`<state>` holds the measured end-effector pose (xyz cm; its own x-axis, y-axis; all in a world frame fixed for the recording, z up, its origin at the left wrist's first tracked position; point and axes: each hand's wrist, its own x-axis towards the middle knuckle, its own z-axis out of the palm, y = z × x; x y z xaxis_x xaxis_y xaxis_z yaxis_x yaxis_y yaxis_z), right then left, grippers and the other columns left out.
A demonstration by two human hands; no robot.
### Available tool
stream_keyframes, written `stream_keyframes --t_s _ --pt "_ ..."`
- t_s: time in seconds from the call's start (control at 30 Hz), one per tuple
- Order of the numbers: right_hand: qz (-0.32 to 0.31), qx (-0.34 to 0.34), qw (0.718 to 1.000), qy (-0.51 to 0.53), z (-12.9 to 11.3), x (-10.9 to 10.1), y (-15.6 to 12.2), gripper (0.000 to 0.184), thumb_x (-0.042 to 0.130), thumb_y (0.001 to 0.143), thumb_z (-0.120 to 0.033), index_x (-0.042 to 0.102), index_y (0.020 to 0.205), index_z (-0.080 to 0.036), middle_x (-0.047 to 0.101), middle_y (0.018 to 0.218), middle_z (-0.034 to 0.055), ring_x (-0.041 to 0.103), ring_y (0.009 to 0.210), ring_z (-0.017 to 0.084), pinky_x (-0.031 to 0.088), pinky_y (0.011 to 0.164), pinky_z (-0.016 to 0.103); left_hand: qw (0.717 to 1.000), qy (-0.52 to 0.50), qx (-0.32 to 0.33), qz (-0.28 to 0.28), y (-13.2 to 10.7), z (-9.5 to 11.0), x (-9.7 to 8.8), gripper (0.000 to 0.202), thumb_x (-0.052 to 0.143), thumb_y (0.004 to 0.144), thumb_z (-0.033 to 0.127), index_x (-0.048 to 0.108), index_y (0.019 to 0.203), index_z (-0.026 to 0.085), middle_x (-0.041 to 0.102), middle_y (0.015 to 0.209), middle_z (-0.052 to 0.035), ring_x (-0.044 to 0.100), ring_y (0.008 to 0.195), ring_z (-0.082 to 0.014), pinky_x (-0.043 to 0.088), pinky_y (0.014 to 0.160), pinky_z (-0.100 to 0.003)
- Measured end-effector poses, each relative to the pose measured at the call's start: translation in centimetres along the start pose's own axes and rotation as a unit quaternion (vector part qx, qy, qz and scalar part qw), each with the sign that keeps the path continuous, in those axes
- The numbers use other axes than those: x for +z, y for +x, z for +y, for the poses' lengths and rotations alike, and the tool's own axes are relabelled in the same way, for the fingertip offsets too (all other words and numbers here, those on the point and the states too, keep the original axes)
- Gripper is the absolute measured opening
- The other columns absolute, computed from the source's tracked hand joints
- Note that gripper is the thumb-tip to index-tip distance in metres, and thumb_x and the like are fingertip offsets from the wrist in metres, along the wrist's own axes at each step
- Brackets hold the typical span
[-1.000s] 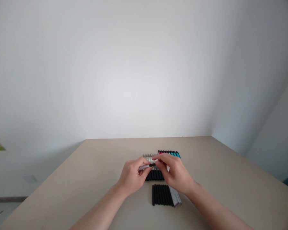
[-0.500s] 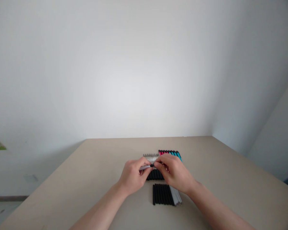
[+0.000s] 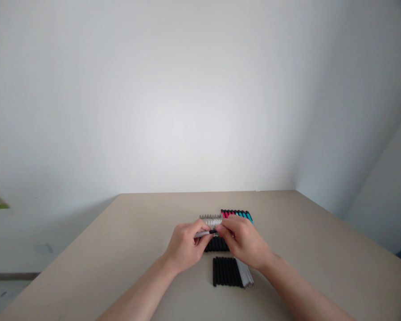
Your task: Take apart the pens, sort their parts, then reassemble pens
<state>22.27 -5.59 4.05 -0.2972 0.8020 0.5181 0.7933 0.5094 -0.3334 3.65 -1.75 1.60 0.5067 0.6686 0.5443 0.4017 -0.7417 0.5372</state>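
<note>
Between the thumb and fingers of my left hand (image 3: pixel 186 247) is a slim grey pen refill (image 3: pixel 202 233), like those lying on the table. Its black end piece (image 3: pixel 213 231) reaches the fingertips of my right hand (image 3: pixel 243 238), which pinch it. Whether the black piece is part of the refill or separate, I cannot tell. Under and behind my hands lie a row of black pen parts (image 3: pixel 216 244), small whitish pieces (image 3: pixel 211 222) and a row of pointed metallic tips (image 3: pixel 210 216), all partly covered.
Nearer me on the beige table (image 3: pixel 147 218) are a row of black pen barrels (image 3: pixel 226 272) and a fan of grey refills (image 3: pixel 245 273). Pink and blue pen parts with black ends (image 3: pixel 237 213) lie farther back. A white wall (image 3: pixel 187 111) stands behind the table.
My right fingertips have shifted slightly right, so a little more of the black end shows. My left hand stays in place.
</note>
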Motion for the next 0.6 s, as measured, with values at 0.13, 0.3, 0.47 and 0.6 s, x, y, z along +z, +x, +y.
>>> stream_keyframes --t_s 0.13,0.3,0.47,0.6 --pt "0.004 0.001 1.0 0.003 0.02 0.01 0.0 0.032 0.041 0.093 -0.027 0.049 0.063 -0.018 0.05 0.058 0.0004 0.044 0.057 0.013 0.028 0.054 0.025 1.0 -0.008 0.0 0.0 0.01 -0.01 0.03 0.01 0.054 0.085 0.027 0.059 0.081 0.019 0.063 0.063 0.0011 0.052 0.051 -0.0093 0.038 0.052 -0.018" --pt "-0.003 0.004 1.0 0.001 0.02 0.12 0.03 0.039 0.037 0.095 -0.029 0.048 0.059 -0.018 0.049 0.056 0.0006 0.043 0.055 0.013 0.027 0.054 0.025 1.0 -0.007 0.005 0.003 0.07 0.02 0.02 0.01 0.055 0.084 0.026 0.059 0.079 0.019 0.062 0.061 0.0014 0.05 0.05 -0.0091 0.036 0.051 -0.018" --pt "-0.002 0.004 1.0 -0.004 0.11 0.22 0.02 0.04 0.036 0.095 -0.03 0.044 0.057 -0.018 0.047 0.054 -0.0005 0.041 0.053 0.012 0.025 0.054 0.025 1.0 -0.005 0.001 0.001 0.08 0.13 -0.06 0.011 0.055 0.084 0.028 0.059 0.079 0.019 0.061 0.06 0.0016 0.049 0.05 -0.0089 0.036 0.05 -0.018" --pt "-0.005 0.005 1.0 -0.002 0.15 0.24 -0.03 0.038 0.038 0.094 -0.03 0.045 0.059 -0.018 0.047 0.054 -0.0009 0.041 0.053 0.012 0.025 0.053 0.025 1.0 -0.01 -0.003 -0.002 0.03 0.05 0.01 0.011 0.054 0.085 0.028 0.058 0.08 0.019 0.062 0.062 0.001 0.049 0.051 -0.0094 0.036 0.05 -0.018"
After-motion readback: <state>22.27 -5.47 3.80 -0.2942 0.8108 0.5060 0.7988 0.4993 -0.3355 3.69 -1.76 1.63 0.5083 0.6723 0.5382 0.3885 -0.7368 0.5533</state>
